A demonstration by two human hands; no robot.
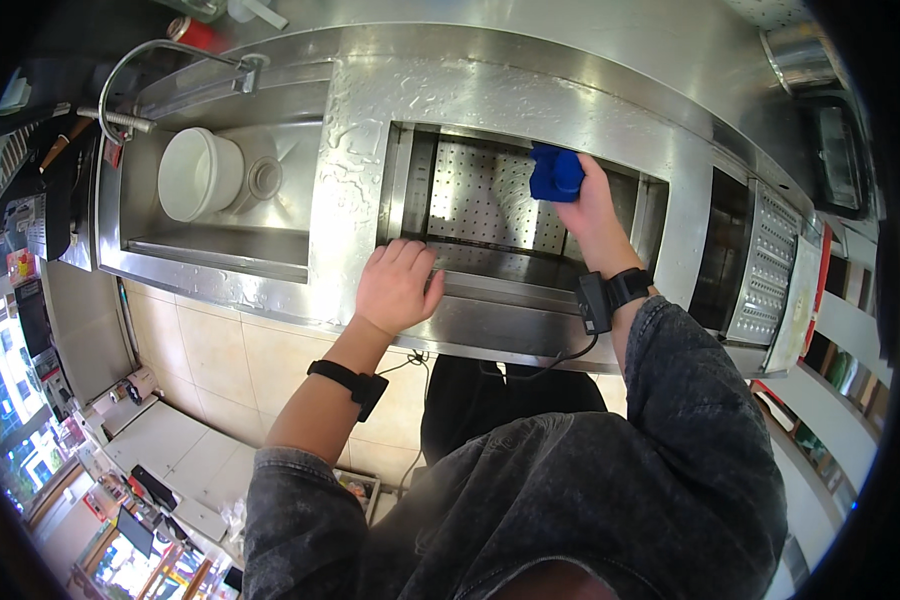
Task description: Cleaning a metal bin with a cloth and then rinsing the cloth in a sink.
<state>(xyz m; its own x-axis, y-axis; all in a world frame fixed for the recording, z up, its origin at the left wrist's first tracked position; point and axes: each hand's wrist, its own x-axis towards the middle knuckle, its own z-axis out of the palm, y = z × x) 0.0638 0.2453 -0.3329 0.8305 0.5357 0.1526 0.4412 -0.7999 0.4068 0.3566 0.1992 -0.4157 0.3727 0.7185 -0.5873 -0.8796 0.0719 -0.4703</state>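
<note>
My right hand grips a bunched blue cloth over the far right part of a rectangular steel basin. A perforated metal plate lies inside that basin, below the cloth. At the basin's near left corner, my left hand rests on the steel counter, fingers laid over the edge and thumb spread apart. Nothing shows in the left hand. Water drops wet the counter to the left of the basin.
A sink at the left holds a white tub beside its drain, with a curved faucet above. Right of the basin sits a perforated metal tray. A red can stands at the back left.
</note>
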